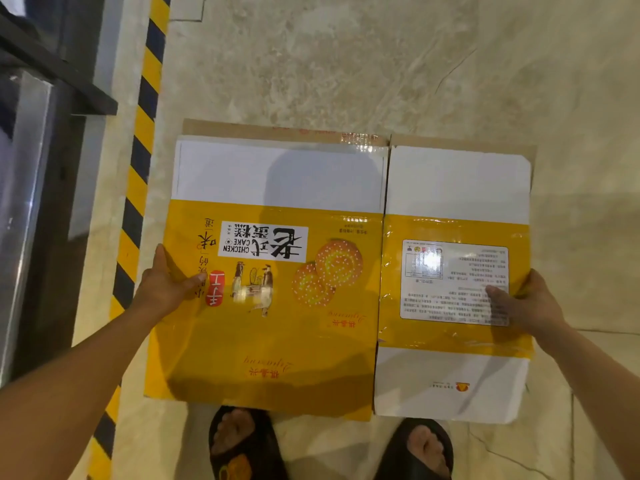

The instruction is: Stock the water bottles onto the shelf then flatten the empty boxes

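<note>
Flattening stage judged to be in hand; no water bottles are seen in view. One flattened box [277, 323], yellow and white with cake print and a label panel, is held spread out in front of the body, printed face up, above the pale floor [346, 64]. Its near edge covers the tops of the black sandals [242, 445], so it is taken to be off the ground, not laid down. The left hand [166, 285] is set at the box's left edge, thumb laid across the printed face and one finger stretched along the edge; the remaining fingers are hidden beneath. The right hand [530, 303] is clamped on the right edge, thumb pressed onto the label panel, fingers wrapped behind the board. Both arms are extended forward and slightly down, wide apart. A centre crease runs between the two panels. Next move, as judged: the sheet to be lowered level or folded along that crease, grip kept even so neither side sags. A black-and-yellow striped line [145, 109] and a dark metal frame [52, 81] are noted to the left.
</note>
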`<state>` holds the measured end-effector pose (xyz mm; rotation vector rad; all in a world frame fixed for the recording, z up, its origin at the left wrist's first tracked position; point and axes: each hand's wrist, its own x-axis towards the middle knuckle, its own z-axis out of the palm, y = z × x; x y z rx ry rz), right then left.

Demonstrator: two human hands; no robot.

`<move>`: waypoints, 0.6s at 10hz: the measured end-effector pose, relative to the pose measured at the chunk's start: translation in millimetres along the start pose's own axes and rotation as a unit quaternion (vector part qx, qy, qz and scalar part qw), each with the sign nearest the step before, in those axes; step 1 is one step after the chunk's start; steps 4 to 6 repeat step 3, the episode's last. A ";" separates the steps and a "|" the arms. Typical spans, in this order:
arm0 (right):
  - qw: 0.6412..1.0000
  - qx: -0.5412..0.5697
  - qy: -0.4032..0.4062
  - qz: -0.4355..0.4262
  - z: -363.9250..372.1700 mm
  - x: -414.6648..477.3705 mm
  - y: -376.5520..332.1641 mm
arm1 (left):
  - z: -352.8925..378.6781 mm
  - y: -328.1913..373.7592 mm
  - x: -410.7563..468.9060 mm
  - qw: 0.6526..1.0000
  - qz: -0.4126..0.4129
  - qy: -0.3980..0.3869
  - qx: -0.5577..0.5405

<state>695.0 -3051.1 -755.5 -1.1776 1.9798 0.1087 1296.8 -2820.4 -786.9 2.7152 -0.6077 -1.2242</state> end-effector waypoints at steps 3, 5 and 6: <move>0.995 -0.089 0.047 -0.017 -3.9 -20.8 -20.3 | -11.3 24.2 -24.5 0.996 0.045 -0.010 0.073; 0.995 -0.089 0.047 -0.017 -3.9 -20.8 -20.3 | -11.3 24.2 -24.5 0.996 0.045 -0.010 0.073; 0.995 -0.089 0.047 -0.017 -3.9 -20.8 -20.3 | -11.3 24.2 -24.5 0.996 0.045 -0.010 0.073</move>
